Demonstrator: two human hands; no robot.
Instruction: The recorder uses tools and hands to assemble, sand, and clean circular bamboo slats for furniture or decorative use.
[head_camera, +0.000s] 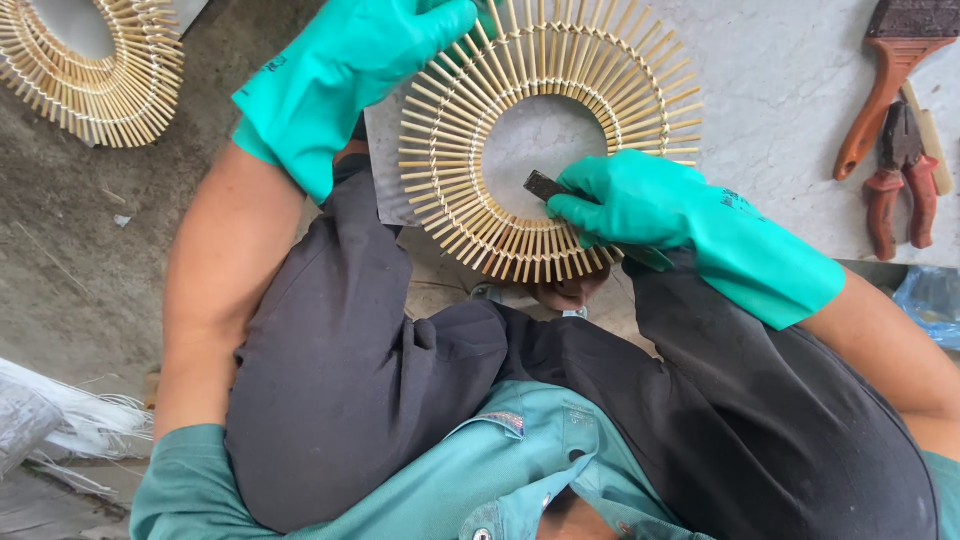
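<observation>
A round ring frame of thin bamboo sticks lies on a pale stone slab above my knees. My left hand, in a green rubber glove, grips the ring's upper left edge. My right hand, also gloved in green, rests on the ring's lower right part and holds a small dark flat tool whose tip points into the ring's open middle.
A paintbrush with a red-brown handle and red-handled pliers lie on the slab at the right. A second bamboo ring lies on the concrete floor at top left. White fibre strands lie at lower left.
</observation>
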